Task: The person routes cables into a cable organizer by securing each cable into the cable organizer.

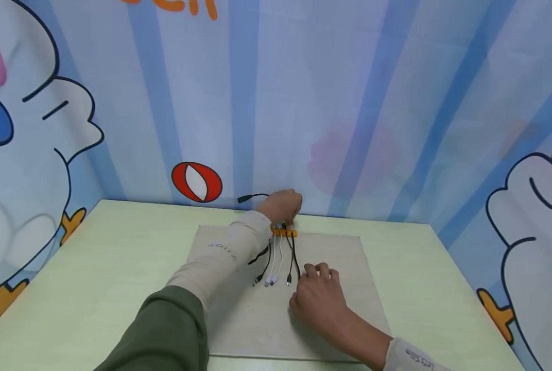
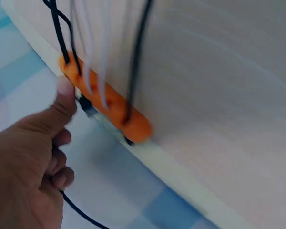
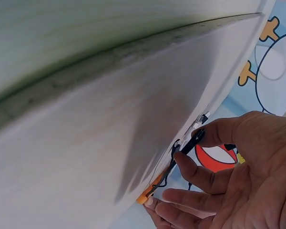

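Observation:
An orange cable organizer (image 1: 283,233) sits at the far edge of the board, with several black and white cables running through its slots. My left hand (image 1: 279,205) is at its far side, fingers curled round a black cable (image 2: 83,213), thumb against the organizer's end in the left wrist view. That cable's black connector (image 1: 245,198) sticks out to the left. My right hand (image 1: 320,296) is over the board's right half. Between its thumb and forefinger it pinches a black cable's plug (image 3: 196,138); that cable runs to the organizer.
A beige board (image 1: 336,330) lies on the pale green table (image 1: 118,288). White cables (image 1: 273,263) and other black cable ends (image 1: 258,279) lie left of my right hand. A printed blue curtain (image 1: 285,103) stands behind the table.

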### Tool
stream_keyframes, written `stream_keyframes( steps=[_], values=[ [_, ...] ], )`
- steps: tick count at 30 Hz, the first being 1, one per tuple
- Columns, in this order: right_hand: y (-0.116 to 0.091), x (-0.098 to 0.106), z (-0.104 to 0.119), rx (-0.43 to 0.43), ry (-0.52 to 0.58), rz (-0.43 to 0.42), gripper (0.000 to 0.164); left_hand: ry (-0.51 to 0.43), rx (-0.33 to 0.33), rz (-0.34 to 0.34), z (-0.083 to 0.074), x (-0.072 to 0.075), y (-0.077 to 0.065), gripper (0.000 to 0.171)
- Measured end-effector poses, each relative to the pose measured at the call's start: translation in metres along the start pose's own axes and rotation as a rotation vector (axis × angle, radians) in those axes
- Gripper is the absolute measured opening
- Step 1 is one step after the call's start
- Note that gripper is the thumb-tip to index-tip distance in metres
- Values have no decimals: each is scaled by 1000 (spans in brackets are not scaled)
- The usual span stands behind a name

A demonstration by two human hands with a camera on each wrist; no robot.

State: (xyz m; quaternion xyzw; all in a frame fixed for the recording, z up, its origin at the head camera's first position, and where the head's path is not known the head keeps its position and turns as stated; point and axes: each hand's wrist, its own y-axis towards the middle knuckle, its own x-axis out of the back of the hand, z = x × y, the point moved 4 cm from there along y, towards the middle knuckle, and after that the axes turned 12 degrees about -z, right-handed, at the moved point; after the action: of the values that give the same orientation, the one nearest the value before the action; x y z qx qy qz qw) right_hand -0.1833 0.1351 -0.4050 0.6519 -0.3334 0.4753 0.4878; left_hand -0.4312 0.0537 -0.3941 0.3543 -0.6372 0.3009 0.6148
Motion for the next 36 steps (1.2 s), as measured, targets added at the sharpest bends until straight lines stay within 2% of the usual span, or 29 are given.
stream_keyframes(
  steps=[3, 6, 10, 14, 18, 22, 24, 29, 31, 33, 36],
  values=[
    [0, 0, 0, 6, -6, 13, 35, -119, 1, 7, 6, 3, -8, 60],
    [0, 0, -1, 13, -18, 16, 35, -159, -27, -39, 15, -7, -6, 67],
    [1, -1, -4, 3, -30, 39, 36, -169, -52, -73, 13, -5, -9, 54],
    [1, -3, -6, -3, -33, 51, 37, -149, -63, -64, 5, 3, -18, 38],
    [2, -6, -7, 11, -40, 41, 38, -146, -58, -57, 5, 0, -24, 41],
    [2, -9, -8, 27, -46, 49, 35, -190, -46, -36, 7, -5, -27, 48],
    [2, -10, -8, 34, -43, 49, 32, -200, -64, -37, 12, -15, -24, 54],
    [4, -11, -8, 47, -26, 40, 30, -95, -130, -43, 13, -25, -21, 52],
    [5, -11, -8, 43, -19, 49, 31, -46, -137, -38, 8, -19, -25, 50],
    [6, -11, -9, 38, -11, 64, 31, -24, -128, -46, 6, -18, -28, 54],
    [8, -12, -10, 34, 1, 84, 32, -3, -79, -52, 5, -19, -30, 62]
  ],
)
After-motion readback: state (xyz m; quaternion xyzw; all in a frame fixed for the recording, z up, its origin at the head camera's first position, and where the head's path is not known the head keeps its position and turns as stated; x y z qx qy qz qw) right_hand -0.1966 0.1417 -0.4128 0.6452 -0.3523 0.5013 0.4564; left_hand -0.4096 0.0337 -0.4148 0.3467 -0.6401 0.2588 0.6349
